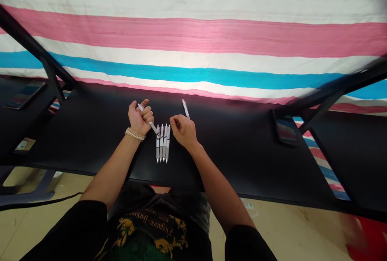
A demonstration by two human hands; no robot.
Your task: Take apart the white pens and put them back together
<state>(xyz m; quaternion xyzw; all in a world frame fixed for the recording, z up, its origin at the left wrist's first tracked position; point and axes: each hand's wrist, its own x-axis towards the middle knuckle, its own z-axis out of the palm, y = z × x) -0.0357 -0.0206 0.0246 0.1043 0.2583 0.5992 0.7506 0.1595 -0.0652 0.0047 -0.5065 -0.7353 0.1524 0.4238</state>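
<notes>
A white-and-grey pen (pixel 153 127) slants across my left hand (pixel 141 116), which is closed around it, palm turned up. Its lower end points at a side-by-side row of several white-and-grey pens (pixel 162 144) lying on the black table (pixel 236 144). Just right of that row is my right hand (pixel 183 131), its fingers curled and thumb and forefinger drawn together. Whether anything sits in that pinch cannot be made out. One more white pen (pixel 185 108) lies beyond my right hand, its near end hidden behind the knuckles.
A dark phone (pixel 285 130) lies to the right by a black slanted brace (pixel 326 99). At the left is another flat dark device (pixel 26 95). A striped cloth (pixel 196 35) hangs along the table's far edge.
</notes>
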